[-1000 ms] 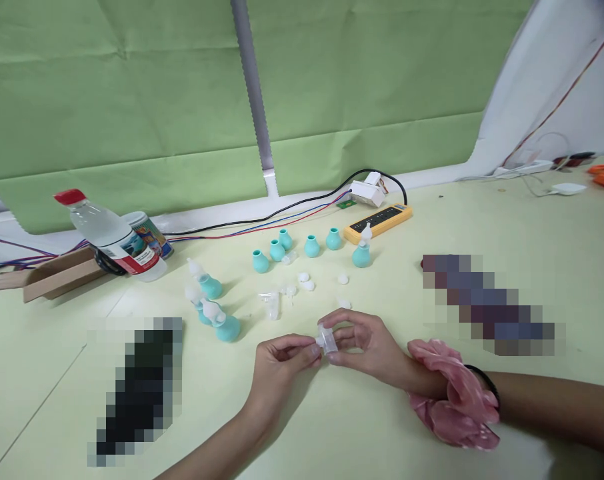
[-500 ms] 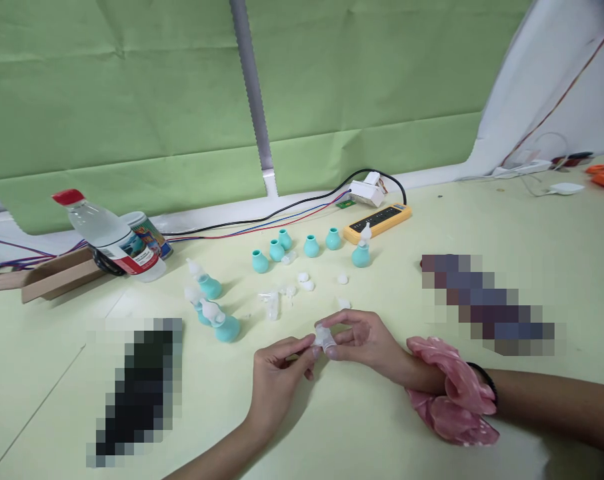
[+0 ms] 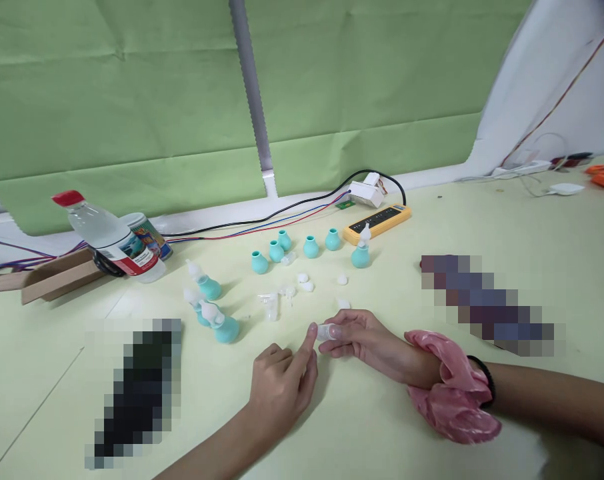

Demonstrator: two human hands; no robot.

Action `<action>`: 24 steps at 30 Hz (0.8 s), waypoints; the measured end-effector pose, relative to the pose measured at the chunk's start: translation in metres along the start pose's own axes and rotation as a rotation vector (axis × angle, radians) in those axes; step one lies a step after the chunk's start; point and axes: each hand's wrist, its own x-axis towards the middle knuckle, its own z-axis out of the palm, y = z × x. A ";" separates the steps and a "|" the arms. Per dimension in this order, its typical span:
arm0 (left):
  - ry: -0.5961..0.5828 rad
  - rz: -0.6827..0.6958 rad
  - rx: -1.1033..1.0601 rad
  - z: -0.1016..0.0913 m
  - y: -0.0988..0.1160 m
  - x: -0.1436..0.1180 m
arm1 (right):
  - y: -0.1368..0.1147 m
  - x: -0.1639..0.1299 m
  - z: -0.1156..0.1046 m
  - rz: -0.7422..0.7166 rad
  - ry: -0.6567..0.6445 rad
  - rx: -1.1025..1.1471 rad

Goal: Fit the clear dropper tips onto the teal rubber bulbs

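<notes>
Right hand (image 3: 367, 340) low over the counter (image 3: 482, 220), thumb and fingers grasping a small clear plastic cap (image 3: 325, 331); exact shape hard to make out, likely a short tube. Left hand (image 3: 282, 380) holds nothing, fingers loosely curled, index fingertip touching the cap's end. Pink scrunchie (image 3: 452, 393) on the right wrist. Beyond the hands: loose clear and white bits (image 3: 302, 283), teal bulbs (image 3: 309, 247), assembled teal droppers (image 3: 217, 323). Water bottle (image 3: 107, 237) lies far left.
</notes>
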 end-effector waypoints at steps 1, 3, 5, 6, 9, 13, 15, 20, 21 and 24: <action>-0.003 0.036 0.060 0.000 0.000 0.000 | 0.000 0.000 0.000 0.001 -0.005 -0.001; -0.010 0.081 0.127 -0.001 0.001 0.001 | 0.001 0.000 -0.001 0.004 -0.017 -0.006; -0.025 0.104 0.152 -0.003 0.002 0.002 | 0.002 0.000 -0.001 0.010 -0.030 -0.009; -0.035 0.113 0.157 -0.003 0.002 0.002 | 0.002 0.000 -0.001 0.013 -0.034 -0.008; -0.053 0.127 0.136 -0.004 0.004 0.002 | 0.001 0.000 0.000 0.013 -0.044 -0.003; -0.058 0.116 0.063 -0.004 0.007 0.001 | 0.000 0.000 0.001 0.008 -0.057 -0.018; -0.063 0.107 0.048 -0.004 0.008 0.001 | -0.001 -0.001 0.001 0.011 -0.058 -0.026; -0.089 0.114 0.057 -0.005 0.009 0.002 | -0.001 -0.001 0.001 0.006 -0.074 -0.013; -0.091 0.116 0.059 -0.005 0.009 0.002 | -0.001 -0.001 0.001 0.008 -0.085 -0.007; -0.083 0.126 0.057 -0.004 0.010 0.003 | -0.001 0.000 0.000 0.016 -0.116 0.017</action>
